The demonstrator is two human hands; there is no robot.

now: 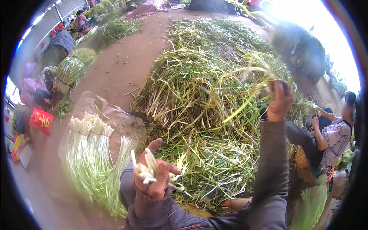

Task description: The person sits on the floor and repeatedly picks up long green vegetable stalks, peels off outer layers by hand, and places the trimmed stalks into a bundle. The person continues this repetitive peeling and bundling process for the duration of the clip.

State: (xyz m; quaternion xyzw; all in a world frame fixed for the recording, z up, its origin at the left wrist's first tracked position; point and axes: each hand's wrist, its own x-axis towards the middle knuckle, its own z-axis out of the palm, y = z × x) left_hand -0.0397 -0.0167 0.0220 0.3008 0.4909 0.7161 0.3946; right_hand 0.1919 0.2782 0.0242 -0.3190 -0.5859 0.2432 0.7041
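My left hand [155,175] is closed around a small bunch of pale stalks [146,169], their whitish ends pointing up, with the index finger extended. My right hand [279,100] is raised over the right side of the heap, blurred, with yellow-green leaves [244,107] trailing from it to the left. Before me lies a large heap of long green stalks with pale ends [184,89], and loose leaves and trimmings [212,166] are spread nearer to me. To the left of my left hand, several bundles of pale stalks tied with red bands [89,143] lie side by side, next to a looser bunch [123,164].
A plastic sheet [115,115] lies behind the bundles. A person in a checked shirt [335,133] sits close on the right, beside more tied stalks [310,201]. On the left are a red bag [41,120], a large tied bundle [67,72] and other people. Dark covered piles stand farther off.
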